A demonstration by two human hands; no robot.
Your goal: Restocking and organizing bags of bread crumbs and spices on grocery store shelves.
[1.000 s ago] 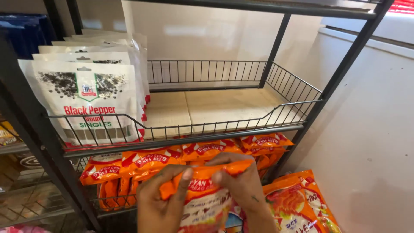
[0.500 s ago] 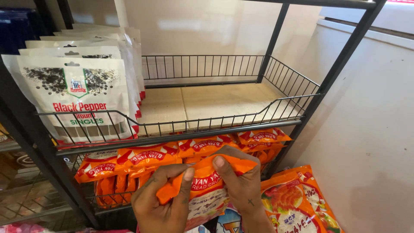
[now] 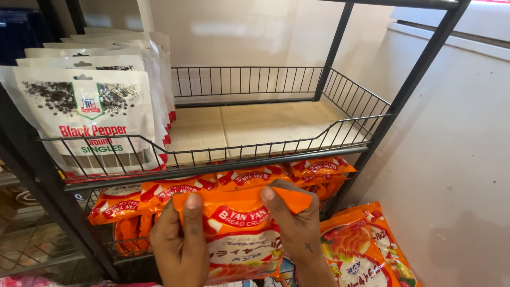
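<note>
Standing upright at the far left of the wire shelf (image 3: 276,130), white pouches (image 3: 87,119) fill one row; below them orange packets (image 3: 175,191) lie stacked on the lower tier; the left hand (image 3: 180,244) and right hand (image 3: 297,228) both pinch the top edge of one orange packet (image 3: 241,234), held upright before that tier; another orange bag (image 3: 366,250) rests lower right.

orange packet (image 3: 241,234) bottom cut off | right hand (image 3: 297,228) wrist out of frame
</note>
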